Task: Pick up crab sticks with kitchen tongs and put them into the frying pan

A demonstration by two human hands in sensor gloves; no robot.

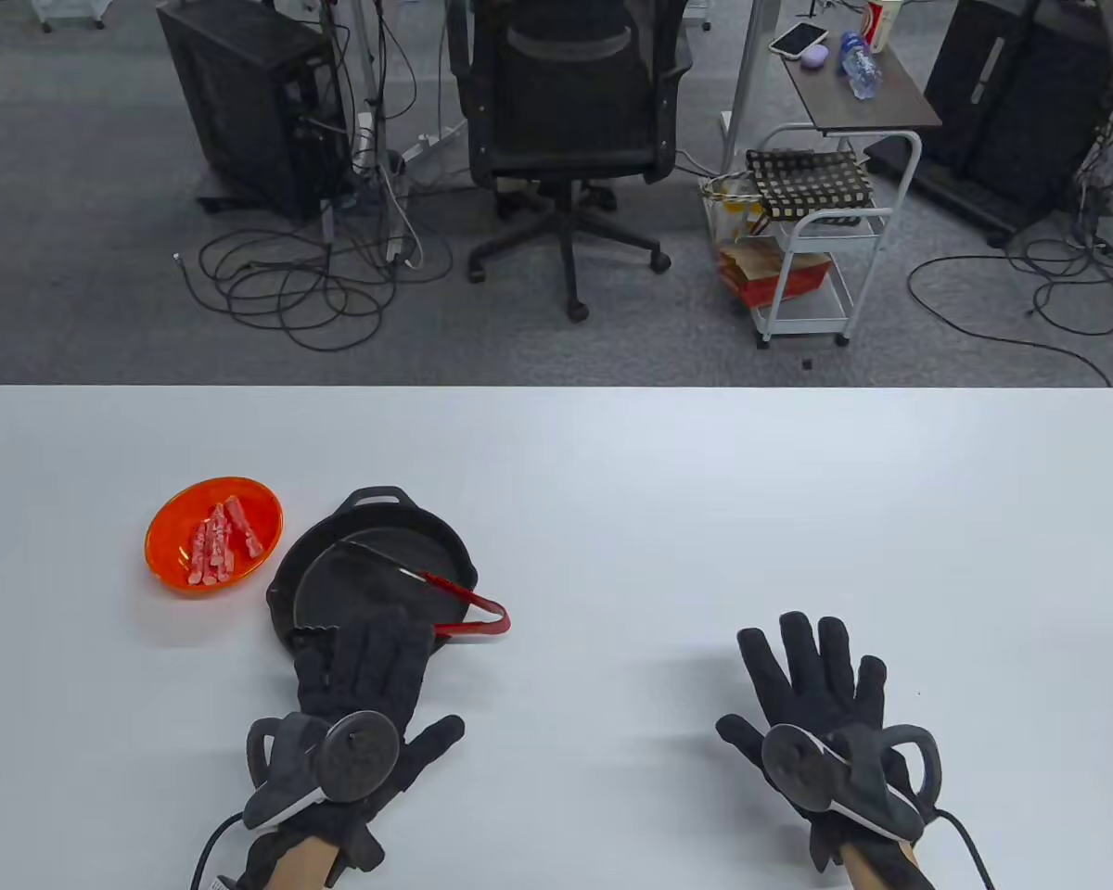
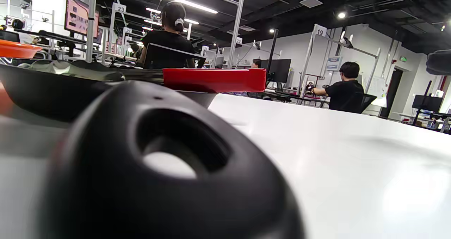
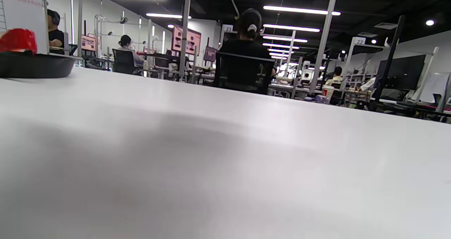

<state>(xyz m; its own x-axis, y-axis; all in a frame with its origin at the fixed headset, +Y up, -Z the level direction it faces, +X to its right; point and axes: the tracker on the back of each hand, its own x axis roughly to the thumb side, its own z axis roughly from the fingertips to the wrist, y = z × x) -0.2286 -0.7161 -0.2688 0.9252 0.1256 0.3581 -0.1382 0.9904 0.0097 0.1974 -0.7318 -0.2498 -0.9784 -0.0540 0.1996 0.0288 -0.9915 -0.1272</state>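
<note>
Red-handled tongs [image 1: 445, 593] across frying pan [image 1: 371, 575], just beyond left hand [image 1: 362, 686] fingertips.

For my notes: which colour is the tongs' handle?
Red; the tongs show best in the table view.

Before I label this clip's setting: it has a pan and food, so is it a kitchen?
Probably not: it looks like a lab or data-collection office. The white table faces an office chair, computer towers, and numbered workstations with monitors.

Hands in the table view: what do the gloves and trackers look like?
Both hands, left hand and right hand, wear black fabric gloves covering every finger. Each back carries a dark tracker with a round disc, a ring loop and a pale edge. A black cable trails from each wrist; bare forearms show.
</note>
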